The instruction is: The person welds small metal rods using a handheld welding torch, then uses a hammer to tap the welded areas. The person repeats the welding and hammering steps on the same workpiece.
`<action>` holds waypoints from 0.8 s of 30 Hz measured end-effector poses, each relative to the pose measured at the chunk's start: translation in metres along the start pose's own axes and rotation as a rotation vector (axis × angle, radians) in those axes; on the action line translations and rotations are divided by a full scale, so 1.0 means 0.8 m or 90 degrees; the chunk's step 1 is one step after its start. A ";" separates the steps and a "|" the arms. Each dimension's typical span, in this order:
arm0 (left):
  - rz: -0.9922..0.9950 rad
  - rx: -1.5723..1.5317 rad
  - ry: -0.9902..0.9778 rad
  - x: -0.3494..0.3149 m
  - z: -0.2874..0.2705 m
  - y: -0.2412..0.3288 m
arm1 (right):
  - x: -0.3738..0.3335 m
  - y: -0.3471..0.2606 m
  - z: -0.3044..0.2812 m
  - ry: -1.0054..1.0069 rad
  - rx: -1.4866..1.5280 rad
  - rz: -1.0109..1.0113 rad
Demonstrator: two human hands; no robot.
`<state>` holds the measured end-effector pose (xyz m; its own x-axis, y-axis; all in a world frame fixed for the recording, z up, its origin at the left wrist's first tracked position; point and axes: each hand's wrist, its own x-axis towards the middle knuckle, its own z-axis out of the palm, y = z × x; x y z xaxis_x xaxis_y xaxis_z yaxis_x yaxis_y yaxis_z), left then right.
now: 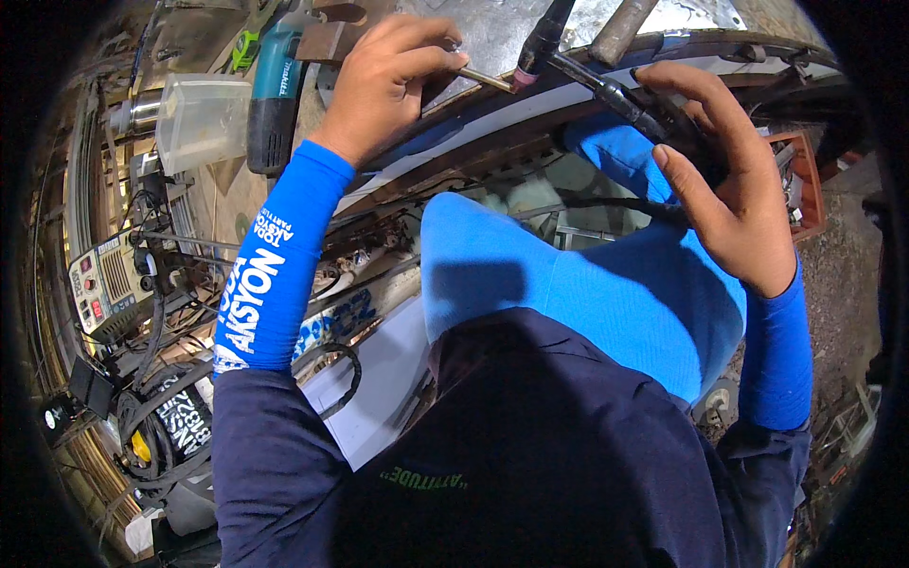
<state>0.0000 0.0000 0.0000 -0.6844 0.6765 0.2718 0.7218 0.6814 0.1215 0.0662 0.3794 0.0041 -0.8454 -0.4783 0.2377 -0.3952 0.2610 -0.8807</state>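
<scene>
My right hand [724, 180] curls round the black handle of a welding torch [606, 90], fingers above it and thumb below. The torch head has a pinkish nozzle [524, 79] and a long black back cap pointing up and away. With fingers closed, my left hand [393, 80] pinches a thin brownish metal rod [488, 79]. The rod's far tip lies right by the nozzle; whether they touch I cannot tell. Both hands are over the near edge of a metal-topped workbench [701, 13].
A teal and black angle grinder [275, 90] lies left of my left hand, beside a clear plastic container [204, 121]. A metal bar [625, 30] rests on the bench. A welding machine [111, 284] and cables are at far left; an orange-red crate [808, 185] is at right.
</scene>
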 end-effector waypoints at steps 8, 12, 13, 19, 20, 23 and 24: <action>0.023 0.009 -0.014 0.003 -0.003 0.001 | -0.001 0.009 -0.001 -0.027 0.012 -0.022; 0.035 -0.009 0.008 -0.002 0.007 -0.008 | -0.006 0.003 0.006 0.014 0.010 0.006; 0.036 -0.012 0.012 -0.003 0.007 -0.008 | -0.005 0.002 0.008 0.015 0.019 0.015; 0.060 0.027 -0.018 0.003 -0.001 -0.003 | -0.013 0.008 0.009 0.043 -0.023 -0.026; 0.077 0.041 -0.027 0.004 -0.002 -0.004 | -0.015 0.009 0.010 0.045 -0.020 -0.020; 0.131 0.083 -0.037 0.010 -0.007 -0.008 | -0.018 0.009 0.010 0.054 -0.005 -0.003; 0.150 0.098 -0.030 0.013 -0.007 -0.008 | -0.019 0.010 0.011 0.059 0.004 0.001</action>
<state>-0.0113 0.0009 0.0074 -0.5063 0.8312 0.2295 0.8398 0.5358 -0.0877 0.0792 0.3817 -0.0099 -0.8759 -0.3983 0.2723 -0.3913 0.2563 -0.8839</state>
